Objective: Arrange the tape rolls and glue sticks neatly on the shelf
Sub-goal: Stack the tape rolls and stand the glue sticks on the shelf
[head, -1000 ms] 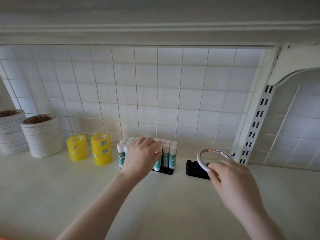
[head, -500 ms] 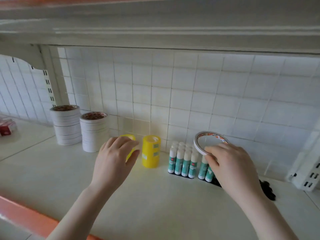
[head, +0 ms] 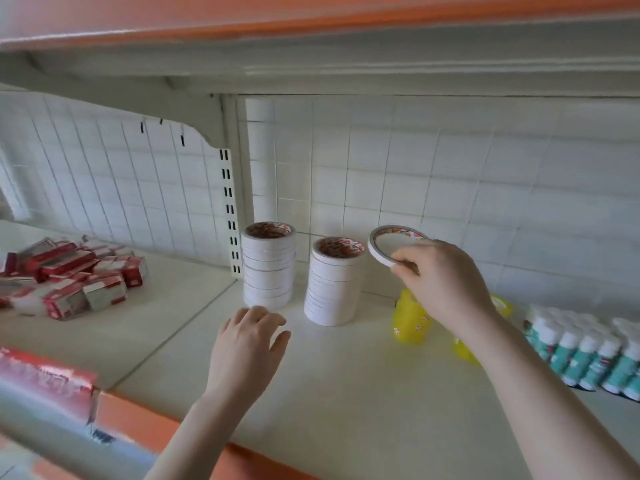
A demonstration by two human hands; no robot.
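The right hand [head: 440, 282] pinches a thin white tape roll [head: 388, 245] by its near edge, fingers curled round the rim, and holds it in the air, tilted, just to the right of and slightly above the right tape stack [head: 332, 284]. The roll touches neither stack. The left hand [head: 247, 348] is held palm-down over the shelf [head: 346, 393], fingers relaxed and loosely spread, gripping nothing — its fingertips lie near the foot of the left tape stack [head: 268, 266], though whether they touch it cannot be told.

The two stacks of white rolls stand upright side by side against the tiled back wall [head: 450, 174], apart from one another, the left one next to the slotted upright [head: 230, 209]. To the right of them, partly hidden behind the right wrist and forearm, stand two yellow tape stacks [head: 410, 320]. Further right, at the edge of view, a block of glue sticks [head: 588, 351] with white caps and teal labels stands in rows.

On the neighbouring shelf section to the left lies a loose heap of red and white boxes [head: 65, 275].
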